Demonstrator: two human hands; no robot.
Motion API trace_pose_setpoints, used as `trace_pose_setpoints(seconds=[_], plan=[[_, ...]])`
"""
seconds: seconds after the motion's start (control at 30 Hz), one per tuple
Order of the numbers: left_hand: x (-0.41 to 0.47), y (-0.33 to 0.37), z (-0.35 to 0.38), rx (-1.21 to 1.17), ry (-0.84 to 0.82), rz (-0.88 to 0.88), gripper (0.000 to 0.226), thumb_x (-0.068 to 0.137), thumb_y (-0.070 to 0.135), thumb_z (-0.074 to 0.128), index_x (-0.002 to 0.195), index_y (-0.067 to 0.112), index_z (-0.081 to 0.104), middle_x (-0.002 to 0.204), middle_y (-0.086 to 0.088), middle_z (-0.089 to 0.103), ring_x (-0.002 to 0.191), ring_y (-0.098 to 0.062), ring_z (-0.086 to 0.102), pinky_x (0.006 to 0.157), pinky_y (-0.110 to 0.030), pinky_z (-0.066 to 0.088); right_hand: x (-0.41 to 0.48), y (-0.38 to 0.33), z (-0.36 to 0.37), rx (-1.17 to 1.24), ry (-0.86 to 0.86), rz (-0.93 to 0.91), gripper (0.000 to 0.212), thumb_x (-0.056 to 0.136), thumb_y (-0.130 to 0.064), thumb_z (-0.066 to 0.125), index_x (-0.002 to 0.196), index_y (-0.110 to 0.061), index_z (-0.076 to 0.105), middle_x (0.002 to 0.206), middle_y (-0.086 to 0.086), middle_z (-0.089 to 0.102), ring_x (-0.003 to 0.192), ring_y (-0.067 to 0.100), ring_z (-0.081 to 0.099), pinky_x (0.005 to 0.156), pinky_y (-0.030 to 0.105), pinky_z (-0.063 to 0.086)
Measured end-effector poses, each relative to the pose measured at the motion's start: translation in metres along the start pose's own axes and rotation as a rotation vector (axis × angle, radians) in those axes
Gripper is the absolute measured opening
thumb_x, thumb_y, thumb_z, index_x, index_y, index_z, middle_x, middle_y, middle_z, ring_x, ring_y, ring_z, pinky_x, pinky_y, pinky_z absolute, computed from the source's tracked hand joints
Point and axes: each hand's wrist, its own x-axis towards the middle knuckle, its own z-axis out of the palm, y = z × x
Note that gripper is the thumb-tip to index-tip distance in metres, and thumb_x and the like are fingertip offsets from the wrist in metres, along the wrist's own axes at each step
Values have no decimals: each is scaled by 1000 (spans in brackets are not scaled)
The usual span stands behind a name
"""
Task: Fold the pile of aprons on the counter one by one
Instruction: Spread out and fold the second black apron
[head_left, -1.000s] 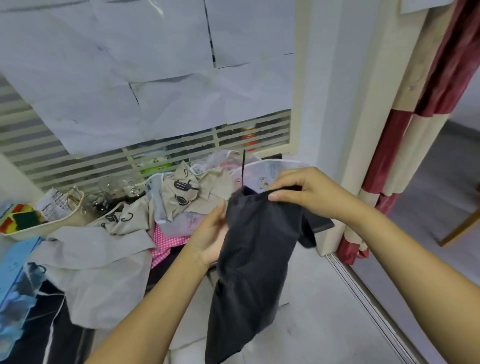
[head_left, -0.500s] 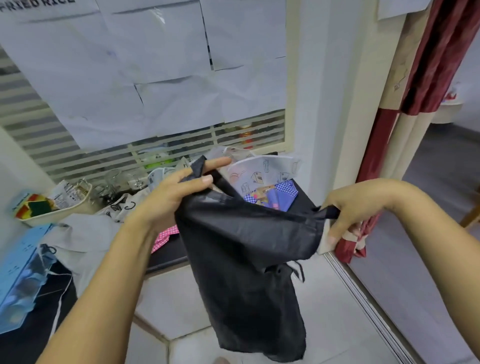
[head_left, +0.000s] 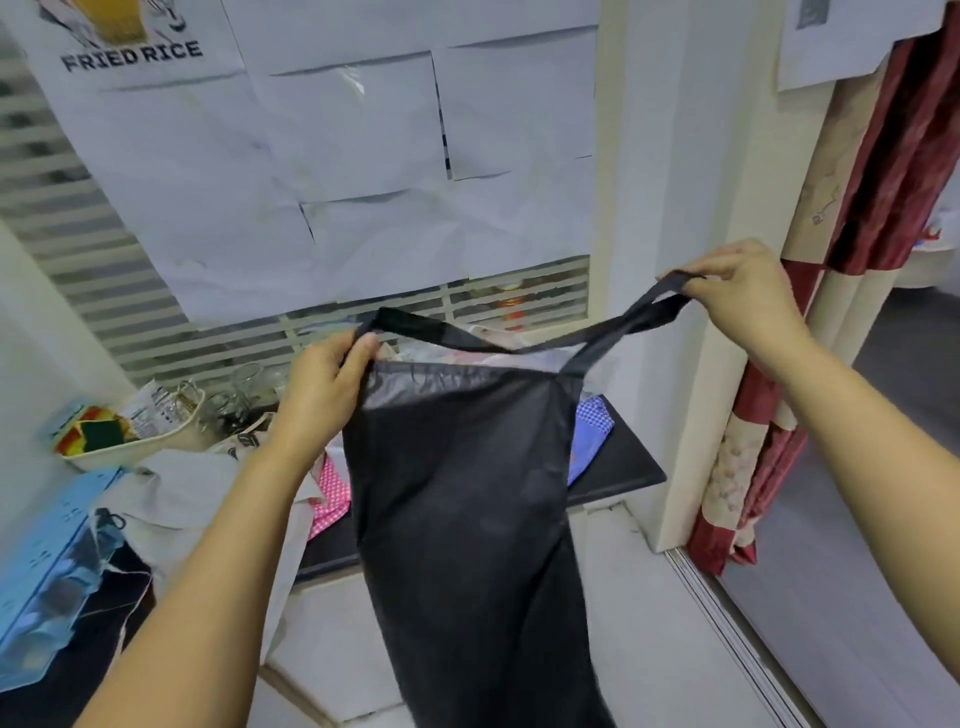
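Pale floor tiles show beneath the black apron (head_left: 467, 519), which hangs limp in front of the tabletop (head_left: 623, 462) edge. The left hand (head_left: 322, 384) pinches its top corner and the right hand (head_left: 743, 296) grips the neck strap (head_left: 639, 317). The cloth is likely light and floppy, best held by both top corners. It looks matte and thin. More aprons (head_left: 332, 488) are heaped behind it.
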Motion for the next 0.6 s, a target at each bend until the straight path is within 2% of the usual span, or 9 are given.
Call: trace_pose_setpoints(seconds=[0.07, 0.13, 0.17, 0.23, 0.33, 0.43, 0.5, 0.53, 0.6], plan=[[8, 4, 2, -83, 130, 57, 27, 101, 20, 44, 82, 13, 62, 64, 3, 55, 57, 0, 49, 57, -20, 36, 21, 3, 15, 288, -64, 379, 38, 97, -38, 47, 117, -9, 62, 97, 5, 62, 90, 17, 55, 79, 29, 45], [21, 11, 4, -121, 137, 136, 25, 102, 13, 42, 102, 17, 66, 74, 13, 58, 66, 7, 52, 62, -7, 36, 34, 8, 36, 633, -394, 767, 66, 93, -66, 29, 118, -9, 52, 104, 18, 60, 100, 34, 57, 79, 43, 48], [27, 15, 5, -151, 107, 158, 27, 102, 11, 40, 111, 17, 65, 75, 16, 57, 66, 7, 51, 64, -4, 36, 35, 11, 48, 733, -553, 846, 78, 89, -74, 23, 119, -8, 51, 110, 24, 59, 106, 39, 56, 82, 49, 48], [45, 19, 7, -244, 66, 137, 30, 102, 10, 38, 118, 15, 63, 69, 12, 54, 63, 0, 50, 62, -2, 34, 30, 19, 76, 873, -737, 848, 95, 84, -79, 16, 116, -2, 61, 115, 24, 62, 103, 40, 62, 79, 50, 54], [80, 13, 11, -324, 137, 34, 32, 103, 13, 35, 114, 15, 65, 101, 9, 63, 84, 7, 53, 70, 2, 35, 12, 33, 116, 1096, -833, 796, 106, 75, -86, 18, 106, 0, 72, 115, 21, 66, 99, 34, 68, 74, 44, 58], [119, -5, 22, -319, 99, -73, 33, 103, 18, 36, 107, 14, 68, 106, 4, 63, 95, -6, 54, 67, 1, 36, 11, 58, 148, 1138, -921, 726, 111, 55, -85, 56, 124, 3, 61, 128, 23, 58, 113, 34, 60, 94, 45, 51], [142, -19, 35, -372, 50, -160, 36, 103, 25, 38, 92, 13, 70, 94, 1, 67, 85, -11, 58, 67, -11, 41, 16, 66, 169, 970, -998, 632, 114, 48, -76, 74, 129, 1, 54, 126, 21, 57, 110, 31, 57, 92, 39, 48], [153, -26, 42, -411, 41, -211, 39, 102, 27, 40, 82, 11, 69, 85, 0, 67, 76, -13, 58, 65, -19, 42, 21, 64, 180, 913, -1042, 601, 106, 49, -71, 79, 124, -1, 55, 114, 17, 59, 97, 27, 56, 82, 33, 47], [174, -39, 55, -434, 40, -283, 39, 100, 24, 43, 71, 5, 63, 71, -6, 62, 67, -18, 52, 62, -26, 39, 29, 58, 203, 768, -1067, 564, 62, 57, -57, 84, 93, -13, 62, 76, 7, 51, 65, 16, 40, 60, 29, 30]])
